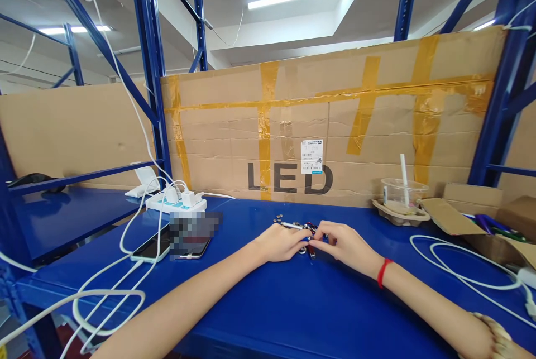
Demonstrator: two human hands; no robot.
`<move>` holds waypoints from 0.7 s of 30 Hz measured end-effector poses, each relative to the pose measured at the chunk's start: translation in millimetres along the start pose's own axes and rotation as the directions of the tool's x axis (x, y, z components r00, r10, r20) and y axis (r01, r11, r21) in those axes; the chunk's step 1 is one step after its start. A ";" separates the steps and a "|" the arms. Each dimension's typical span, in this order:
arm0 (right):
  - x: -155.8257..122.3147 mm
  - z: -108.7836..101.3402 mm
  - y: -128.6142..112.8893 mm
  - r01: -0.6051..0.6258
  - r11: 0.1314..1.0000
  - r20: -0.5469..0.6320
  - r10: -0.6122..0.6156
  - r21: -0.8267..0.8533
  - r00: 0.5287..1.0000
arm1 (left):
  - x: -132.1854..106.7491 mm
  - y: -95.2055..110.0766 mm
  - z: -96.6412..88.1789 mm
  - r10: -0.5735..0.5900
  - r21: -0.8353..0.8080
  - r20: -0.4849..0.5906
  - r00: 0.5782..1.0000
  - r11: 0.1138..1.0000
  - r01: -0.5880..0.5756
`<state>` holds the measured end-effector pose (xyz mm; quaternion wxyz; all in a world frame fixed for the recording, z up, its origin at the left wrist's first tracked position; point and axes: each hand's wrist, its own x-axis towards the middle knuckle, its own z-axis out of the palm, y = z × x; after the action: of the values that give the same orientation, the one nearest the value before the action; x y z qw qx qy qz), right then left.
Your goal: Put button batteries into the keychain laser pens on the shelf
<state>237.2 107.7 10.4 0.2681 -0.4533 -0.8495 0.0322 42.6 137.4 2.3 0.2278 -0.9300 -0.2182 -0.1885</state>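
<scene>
Both my hands meet at the middle of the blue table (pixel 293 297). My left hand (pixel 281 242) is curled, its fingers closed around a small silver pen-like metal piece (pixel 291 225). My right hand (pixel 341 243), with a red string on its wrist, pinches a small dark red and black part (pixel 310 249) right beside the left fingers. Several tiny round metal pieces (pixel 280 218) lie on the table just behind the hands. What exactly the small parts are is too small to tell.
A taped cardboard sheet marked LED (pixel 335 135) stands behind. A white power strip (pixel 176 202) with chargers and white cables (pixel 109 297) sits left, by two phones (pixel 151 247). A plastic cup with straw (pixel 402 194), an open carton (pixel 473 219) and more cable (pixel 460 269) lie right.
</scene>
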 end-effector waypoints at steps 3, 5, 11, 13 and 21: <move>0.3 0.1 0.5 -0.001 1.000 -0.002 0.000 -0.007 1.000 | 0.5 0.4 -0.8 -0.003 -0.002 0.007 1.000 1.000 0.003; 0.5 -0.3 0.1 0.004 1.000 -0.002 -0.004 -0.014 1.000 | 0.9 0.5 -1.6 -0.001 -0.013 0.012 1.000 1.000 0.001; 0.0 -1.4 -2.3 0.007 1.000 0.015 -0.007 -0.005 1.000 | 0.9 0.2 -3.6 0.015 -0.036 0.010 1.000 0.999 -0.015; -0.5 -1.2 -2.4 -0.002 1.000 0.022 0.002 0.002 1.000 | 0.6 -0.2 -3.4 0.024 -0.039 0.010 1.000 0.999 -0.024; 0.4 -1.4 -3.7 -0.015 1.000 0.043 0.015 -0.002 0.999 | 0.2 -1.2 -0.9 0.038 -0.027 -0.015 0.999 0.999 -0.039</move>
<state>234.9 105.6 12.9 0.2490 -0.4591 -0.8516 0.0436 42.0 138.0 3.6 0.2203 -0.9357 -0.1960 -0.1936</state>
